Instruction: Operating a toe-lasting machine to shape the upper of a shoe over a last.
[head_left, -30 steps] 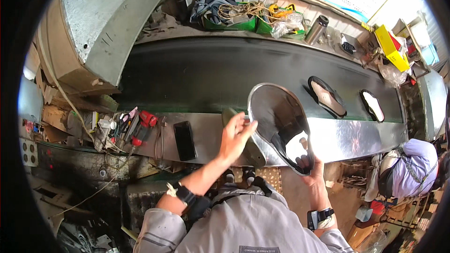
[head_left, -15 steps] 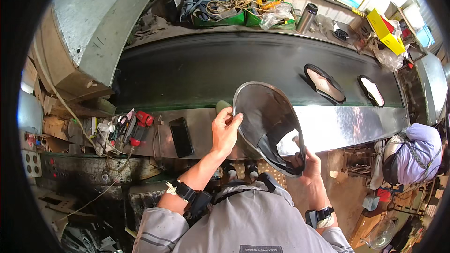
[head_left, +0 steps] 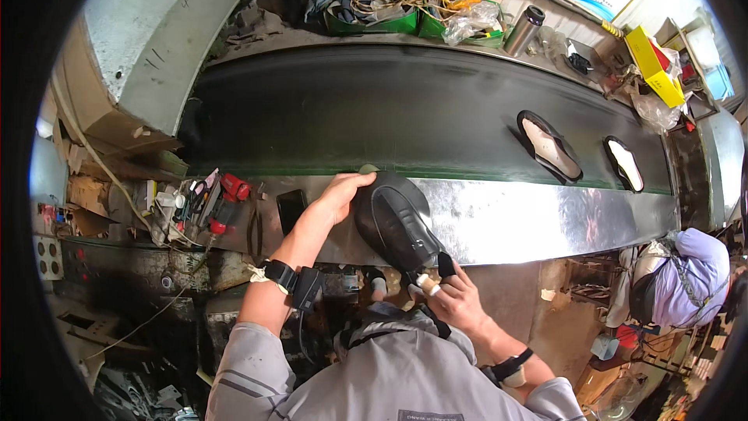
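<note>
A black boot (head_left: 393,222), smooth and leather-like, is held over the near edge of the metal ledge, its outer side up. With thumb and fingers closed, my left hand (head_left: 345,191) grips its far left edge. My right hand (head_left: 460,302) is closed at the boot's near end, by a dark tab; a small pale piece shows at the fingertips, and I cannot make out what it is. Part of a rounded green thing (head_left: 368,168) shows just beyond my left fingers. The boot's opening and inside are hidden.
Two black shoe pieces with pale insoles, a larger one (head_left: 549,146) and a smaller one (head_left: 624,164), lie on the dark conveyor belt (head_left: 351,109). Left of me are a phone (head_left: 291,209) and a red tool (head_left: 230,201). A steel flask (head_left: 524,30) stands behind the belt.
The boot has turned from its wide opening facing me to its outer side showing. My right hand has moved left and down, and my left hand slightly left and up.
</note>
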Motion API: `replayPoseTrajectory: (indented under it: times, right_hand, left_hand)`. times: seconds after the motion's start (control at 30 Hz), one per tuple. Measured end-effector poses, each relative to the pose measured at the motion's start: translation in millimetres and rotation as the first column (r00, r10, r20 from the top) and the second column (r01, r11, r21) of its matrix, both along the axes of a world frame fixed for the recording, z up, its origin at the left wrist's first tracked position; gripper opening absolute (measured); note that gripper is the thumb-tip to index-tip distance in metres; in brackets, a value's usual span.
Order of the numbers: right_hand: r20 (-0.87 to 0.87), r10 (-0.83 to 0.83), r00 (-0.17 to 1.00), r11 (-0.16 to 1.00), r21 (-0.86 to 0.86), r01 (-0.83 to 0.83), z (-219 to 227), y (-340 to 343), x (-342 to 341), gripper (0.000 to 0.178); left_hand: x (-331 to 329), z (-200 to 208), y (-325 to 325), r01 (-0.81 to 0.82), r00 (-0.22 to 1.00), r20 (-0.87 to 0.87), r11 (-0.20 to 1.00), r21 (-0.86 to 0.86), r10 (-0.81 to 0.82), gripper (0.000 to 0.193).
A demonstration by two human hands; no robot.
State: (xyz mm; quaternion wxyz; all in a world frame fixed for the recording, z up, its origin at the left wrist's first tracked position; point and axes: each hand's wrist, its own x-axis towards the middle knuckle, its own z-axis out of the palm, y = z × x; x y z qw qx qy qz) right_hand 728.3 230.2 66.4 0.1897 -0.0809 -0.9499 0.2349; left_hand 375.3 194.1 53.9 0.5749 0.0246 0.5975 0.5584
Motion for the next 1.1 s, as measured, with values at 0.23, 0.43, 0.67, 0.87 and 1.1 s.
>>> replayPoseTrajectory:
  times: [0.23, 0.43, 0.67, 0.87, 1.1]
  right_hand:
    - [-0.175, -0.309, 0.935, 0.907, -0.350, 0.235, -47.2, -1.1, -54.6, 0.098]
    - [-0.080, -0.322, 0.943, 0.791, -0.570, 0.221, -57.4, 6.4, -39.9, 0.121]
    - [0.009, -0.160, 0.987, 0.890, -0.431, 0.148, -61.6, 16.9, 4.5, 0.100]
    - [0.039, -0.035, 0.999, 0.814, -0.578, 0.051, -82.9, 25.1, 12.3, 0.096]
    - [0.003, 0.152, 0.988, 0.065, -0.998, -0.007, -12.6, 26.2, -26.0, 0.105]
  left_hand:
    - [-12.9, -45.3, 28.5, -0.245, 0.652, -0.758, 0.937, -0.248, -0.030, 0.032]
    - [18.2, -52.9, 20.2, -0.349, 0.496, -0.865, 0.894, -0.282, -0.080, 0.031]
    - [81.7, -30.8, 27.5, -0.281, 0.561, -0.762, 0.792, -0.542, -0.323, 0.080]
    - [74.6, -47.1, 12.7, -0.387, 0.621, -0.781, 0.840, -0.381, -0.068, 0.051]
    - [71.5, 23.3, -66.9, -0.517, 0.587, -0.765, 0.850, -0.101, 0.266, 0.037]
